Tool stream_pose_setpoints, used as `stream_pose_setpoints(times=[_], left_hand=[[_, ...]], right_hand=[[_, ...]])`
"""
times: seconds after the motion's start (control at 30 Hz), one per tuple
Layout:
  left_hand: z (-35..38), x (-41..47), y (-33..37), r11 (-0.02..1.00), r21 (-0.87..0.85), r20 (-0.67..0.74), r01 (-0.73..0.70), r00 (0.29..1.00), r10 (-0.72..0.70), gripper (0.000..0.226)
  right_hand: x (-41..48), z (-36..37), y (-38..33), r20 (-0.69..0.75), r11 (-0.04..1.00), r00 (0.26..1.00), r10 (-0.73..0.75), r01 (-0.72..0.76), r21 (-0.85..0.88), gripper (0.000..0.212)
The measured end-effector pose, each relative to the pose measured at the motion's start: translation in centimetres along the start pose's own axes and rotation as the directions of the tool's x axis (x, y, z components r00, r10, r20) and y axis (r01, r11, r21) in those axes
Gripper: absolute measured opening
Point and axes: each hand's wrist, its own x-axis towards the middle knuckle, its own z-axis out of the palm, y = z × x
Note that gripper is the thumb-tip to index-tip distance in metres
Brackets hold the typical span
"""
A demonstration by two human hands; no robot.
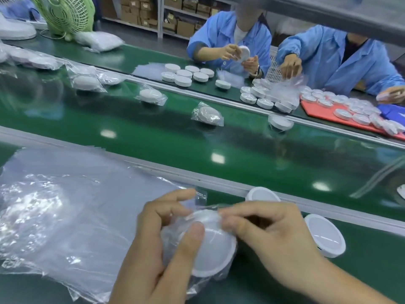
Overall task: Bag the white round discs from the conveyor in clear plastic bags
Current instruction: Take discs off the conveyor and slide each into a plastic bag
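Note:
My left hand (162,242) grips a white round disc (215,254) that sits inside a clear plastic bag (175,244), thumb pressed on its top. My right hand (267,233) pinches the bag's open edge at the disc's upper rim. Two more bare discs lie to the right on the near ledge, one (325,234) beside my right wrist and one (262,194) against the conveyor rail. A pile of clear bags (65,211) lies to my left. Several bagged discs (207,115) ride on the green conveyor belt (241,154).
Across the belt, two people in blue coats (230,38) (341,55) handle discs and bags. Loose discs (188,74) and bagged ones on a red mat (317,111) cover their side. A green fan (65,14) stands far left.

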Motion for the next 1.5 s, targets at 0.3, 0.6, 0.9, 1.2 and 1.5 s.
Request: stream_pose_setpoints(times=[0.3, 0.6, 0.9, 1.2, 1.5], left_hand=[[-2.9, 2.6, -3.6, 0.584, 0.582, 0.558, -0.565, 0.801, 0.219, 0.02], [-2.3, 2.5, -3.5, 0.558, 0.535, 0.692, -0.635, 0.708, 0.141, 0.028], [-2.1, 1.0, -2.5, 0.625, 0.565, 0.625, -0.539, 0.774, 0.101, 0.028], [-2.6, 0.3, -1.4, 0.713, 0.574, 0.56, -0.403, 0.828, 0.017, 0.02], [-3.0, 0.2, -0.1, 0.87, 0.49, 0.353, -0.054, 0.925, -0.141, 0.019]], right_hand=[[20.3, -10.2, 5.2, -0.35, 0.723, 0.896, -0.272, -0.049, -0.689, 0.023], [21.7, -9.3, 8.4, -0.13, 0.634, 0.973, 0.193, -0.224, -0.74, 0.042], [5.5, -8.8, 5.4, 0.058, 0.135, 0.981, 0.185, 0.033, -0.99, 0.065], [0.7, -8.3, 4.5, 0.018, 0.302, 0.996, 0.084, -0.008, -0.953, 0.037], [-2.6, -5.8, 3.7, 0.181, 0.72, 0.971, -0.155, 0.237, -0.652, 0.024]])
